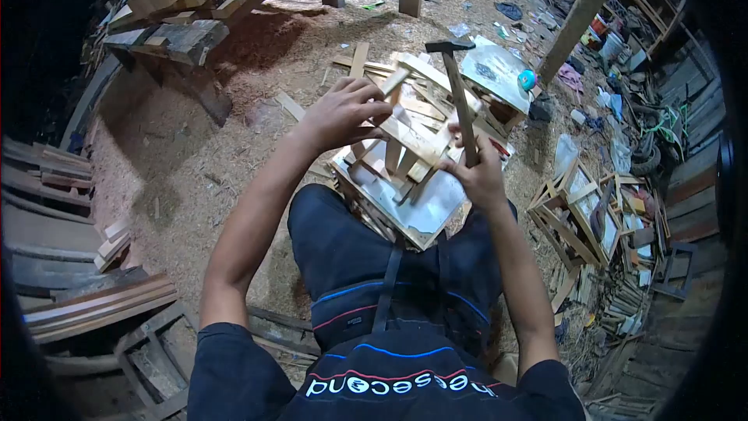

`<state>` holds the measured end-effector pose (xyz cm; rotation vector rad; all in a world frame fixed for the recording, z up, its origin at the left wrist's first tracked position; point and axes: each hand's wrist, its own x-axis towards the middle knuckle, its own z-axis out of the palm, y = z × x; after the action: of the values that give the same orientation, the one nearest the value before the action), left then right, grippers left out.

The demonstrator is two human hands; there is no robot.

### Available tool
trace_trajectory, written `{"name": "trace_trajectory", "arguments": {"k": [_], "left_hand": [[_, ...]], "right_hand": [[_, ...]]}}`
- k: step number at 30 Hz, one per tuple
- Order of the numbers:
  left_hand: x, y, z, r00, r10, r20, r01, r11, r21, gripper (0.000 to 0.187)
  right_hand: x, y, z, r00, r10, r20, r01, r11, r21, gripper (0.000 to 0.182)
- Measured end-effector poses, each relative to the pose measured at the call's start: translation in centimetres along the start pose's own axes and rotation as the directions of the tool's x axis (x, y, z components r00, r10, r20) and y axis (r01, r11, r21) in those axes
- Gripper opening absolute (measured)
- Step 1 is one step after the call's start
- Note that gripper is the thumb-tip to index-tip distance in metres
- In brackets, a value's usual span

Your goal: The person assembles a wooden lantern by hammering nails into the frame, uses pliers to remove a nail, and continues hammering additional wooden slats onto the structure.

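My left hand (351,113) is closed at the left end of a small wooden frame (417,136), its fingers curled over the wood. In my right hand (479,171) is the handle of a hammer (460,97), held upright with its dark head at the top. The thumb of that hand lies by the frame's right end. Beneath the frame is a low work surface (436,214) with a pale, worn top, between my knees. Wooden strips (421,105) lie behind the frame. Whatever my left fingertips pinch is too small to make out.
A white-topped box (495,70) with a teal round object (527,79) stands beyond the hammer. Wooden frames (580,210) are piled at the right. A timber bench (179,39) stands at the upper left, a post (580,19) at the upper right.
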<state>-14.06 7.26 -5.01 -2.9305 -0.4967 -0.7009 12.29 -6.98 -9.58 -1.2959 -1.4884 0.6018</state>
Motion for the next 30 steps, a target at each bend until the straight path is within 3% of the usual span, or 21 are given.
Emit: {"name": "trace_trajectory", "arguments": {"k": [3,4,5,7,11,13,17,23,26,30], "left_hand": [[0.3,1.1,0.5,0.997,-0.071,-0.029,0.068,0.994,-0.085,0.036],[0.5,1.5,0.5,0.994,-0.104,-0.014,0.102,0.990,-0.102,0.034],[0.7,1.9,0.5,0.995,-0.102,-0.010,0.100,0.989,-0.109,0.034],[1.4,2.6,0.1,0.977,-0.193,0.092,0.202,0.974,-0.099,0.039],[2.9,2.8,0.1,0.948,-0.198,0.250,0.217,0.975,-0.048,0.038],[3.1,2.8,0.9,0.963,-0.168,0.211,0.188,0.979,-0.078,0.036],[3.5,2.9,1.5,0.933,-0.218,0.287,0.245,0.967,-0.063,0.028],[4.0,3.2,1.9,0.941,-0.222,0.257,0.248,0.966,-0.071,0.026],[4.3,3.3,1.8,0.909,-0.270,0.319,0.302,0.952,-0.055,0.025],[4.2,3.1,2.0,0.936,-0.229,0.265,0.259,0.962,-0.082,0.022]], "right_hand": [[0.7,0.8,-1.6,0.963,0.268,0.015,-0.269,0.960,0.075,0.065],[0.9,0.8,-1.9,0.961,0.276,-0.003,-0.276,0.961,0.027,0.064],[1.0,2.1,-1.7,0.988,0.134,-0.082,-0.130,0.990,0.054,0.060],[0.8,1.9,-1.9,0.975,0.199,-0.098,-0.184,0.972,0.144,0.055],[0.4,2.5,-1.6,0.940,0.331,-0.075,-0.309,0.926,0.219,0.051],[0.4,2.8,-1.3,0.944,0.315,-0.100,-0.278,0.920,0.276,0.049],[0.4,2.9,-1.7,0.930,0.364,-0.047,-0.337,0.897,0.287,0.049],[0.5,3.2,-1.4,0.951,0.300,-0.067,-0.270,0.919,0.288,0.050],[0.5,2.6,-1.5,0.942,0.331,-0.053,-0.299,0.901,0.315,0.048],[0.6,2.9,-1.3,0.940,0.341,-0.017,-0.310,0.872,0.378,0.046]]}}
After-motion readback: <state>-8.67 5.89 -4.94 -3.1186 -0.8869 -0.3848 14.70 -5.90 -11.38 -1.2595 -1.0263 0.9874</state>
